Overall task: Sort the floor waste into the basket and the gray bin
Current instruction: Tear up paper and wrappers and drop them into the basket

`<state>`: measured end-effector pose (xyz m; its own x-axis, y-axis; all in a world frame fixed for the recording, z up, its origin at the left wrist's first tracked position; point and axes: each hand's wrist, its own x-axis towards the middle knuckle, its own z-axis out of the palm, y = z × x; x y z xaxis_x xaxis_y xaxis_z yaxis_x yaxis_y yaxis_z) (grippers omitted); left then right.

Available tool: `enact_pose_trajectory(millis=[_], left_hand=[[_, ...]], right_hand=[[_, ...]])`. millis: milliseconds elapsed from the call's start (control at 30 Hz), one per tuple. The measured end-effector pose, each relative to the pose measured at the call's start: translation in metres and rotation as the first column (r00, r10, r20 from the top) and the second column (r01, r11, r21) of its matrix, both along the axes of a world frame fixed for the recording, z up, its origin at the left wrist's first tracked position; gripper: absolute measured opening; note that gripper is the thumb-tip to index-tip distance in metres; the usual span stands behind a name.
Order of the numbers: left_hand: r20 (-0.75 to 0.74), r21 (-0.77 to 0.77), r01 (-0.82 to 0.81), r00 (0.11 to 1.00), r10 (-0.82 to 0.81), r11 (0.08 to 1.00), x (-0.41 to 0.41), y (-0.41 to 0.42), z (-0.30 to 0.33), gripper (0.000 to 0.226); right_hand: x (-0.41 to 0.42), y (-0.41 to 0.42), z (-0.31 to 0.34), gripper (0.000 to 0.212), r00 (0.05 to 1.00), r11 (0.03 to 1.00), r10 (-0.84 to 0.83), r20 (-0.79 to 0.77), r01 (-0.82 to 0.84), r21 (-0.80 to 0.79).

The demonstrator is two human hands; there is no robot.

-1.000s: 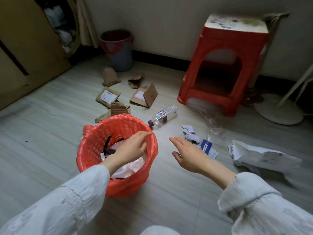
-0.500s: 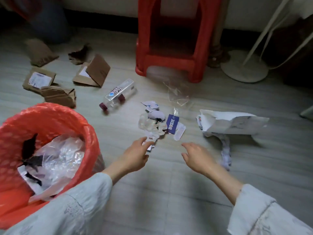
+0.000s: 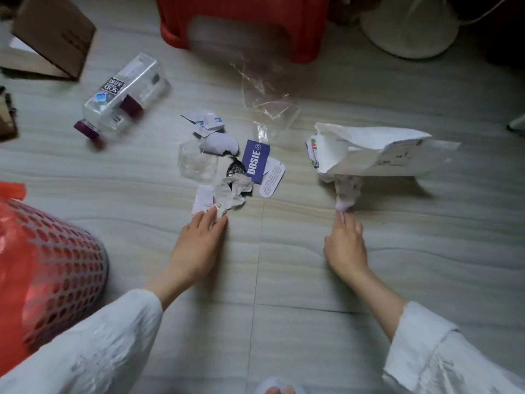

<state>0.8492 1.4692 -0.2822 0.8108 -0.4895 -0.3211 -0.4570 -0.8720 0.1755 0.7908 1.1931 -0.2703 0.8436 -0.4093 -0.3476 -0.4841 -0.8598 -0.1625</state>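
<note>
Two hands on floor waste: left hand [image 3: 199, 245], fingers straight, touching crumpled paper [image 3: 231, 194]; right hand [image 3: 345, 245] pinching tissue wad [image 3: 345, 199] under white mailer bag [image 3: 377, 152]. Basket [image 3: 56, 280] far left.

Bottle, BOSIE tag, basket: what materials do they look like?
Bottle: clear glossy plastic, apparently; floor shows through, purple cap. BOSIE tag: matte printed card, flat with crisp edges, likely paper. Basket: perforated moulded plastic, probably, lined with a thin red film bag.
</note>
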Motion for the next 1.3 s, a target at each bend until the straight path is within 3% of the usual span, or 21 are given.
enact_pose_trajectory(millis=[167,267,367,500,567,667,800,833,900,933,1000,1033,1100,1167,1300], left_hand=[[0.045,-0.1,-0.025,0.999,0.03,0.995,-0.023,0.002,0.006,0.076],[0.054,-0.136,-0.048,0.997,0.055,0.99,-0.022,0.004,0.008,0.061],[0.026,-0.138,-0.015,0.999,0.019,0.99,-0.023,0.004,0.012,0.038],[-0.099,-0.154,-0.077,0.993,0.062,0.985,-0.028,0.004,0.015,0.02],[-0.079,-0.179,-0.088,0.994,0.075,0.98,-0.03,0.003,0.018,0.021],[-0.001,-0.166,-0.095,0.995,0.096,0.982,-0.022,0.003,0.021,0.038],[-0.02,-0.058,-0.077,0.997,0.076,0.995,-0.002,0.015,0.016,0.094],[-0.016,-0.014,-0.022,1.0,0.022,1.0,0.0,0.017,0.013,0.098],[-0.143,0.091,0.066,0.988,-0.053,0.994,0.006,0.019,0.012,0.098],[-0.202,0.138,0.093,0.977,-0.064,0.986,0.01,0.017,0.015,0.093],[-0.178,0.099,0.097,0.981,-0.078,0.99,0.008,0.012,0.018,0.066],[-0.074,0.025,0.103,0.992,-0.101,0.994,0.006,0.012,0.017,0.054],[0.012,-0.057,0.139,0.99,-0.139,0.989,-0.001,0.016,0.011,0.037],[0.058,-0.096,0.173,0.984,-0.168,0.98,-0.012,0.023,0.006,0.02],[0.144,-0.104,0.216,0.969,-0.2,0.971,-0.027,0.035,-0.001,0.022]], right_hand=[[-0.022,0.049,-0.006,0.042,0.929,0.943,0.326,0.173,-0.332,0.005],[-0.028,0.061,-0.003,0.04,0.862,0.878,0.473,0.18,-0.479,-0.012],[-0.025,0.061,0.004,0.033,0.84,0.862,0.506,0.195,-0.504,-0.065],[-0.006,0.055,0.018,0.031,0.814,0.822,0.57,0.112,-0.564,-0.08],[0.004,0.052,0.017,0.028,0.78,0.78,0.626,0.024,-0.624,-0.049],[0.017,0.054,0.01,0.017,0.729,0.735,0.677,-0.102,-0.676,0.051],[0.016,0.06,0.003,0.034,0.719,0.718,0.695,0.011,-0.695,0.026],[0.015,0.063,0.002,0.037,0.733,0.732,0.679,0.036,-0.68,0.03],[0.013,0.068,0.007,0.039,0.755,0.758,0.649,0.091,-0.652,0.004],[0.013,0.069,0.009,0.037,0.78,0.783,0.617,0.107,-0.622,0.021],[0.019,0.07,0.019,0.029,0.843,0.842,0.511,0.168,-0.53,0.095],[0.024,0.071,0.023,0.034,0.873,0.862,0.461,0.161,-0.484,0.151],[0.035,0.075,0.026,0.053,0.897,0.871,0.419,0.141,-0.441,0.217],[0.052,0.082,0.029,0.06,0.897,0.857,0.422,0.134,-0.443,0.263],[0.084,0.104,0.026,0.026,0.817,0.79,0.567,0.106,-0.575,0.214]])
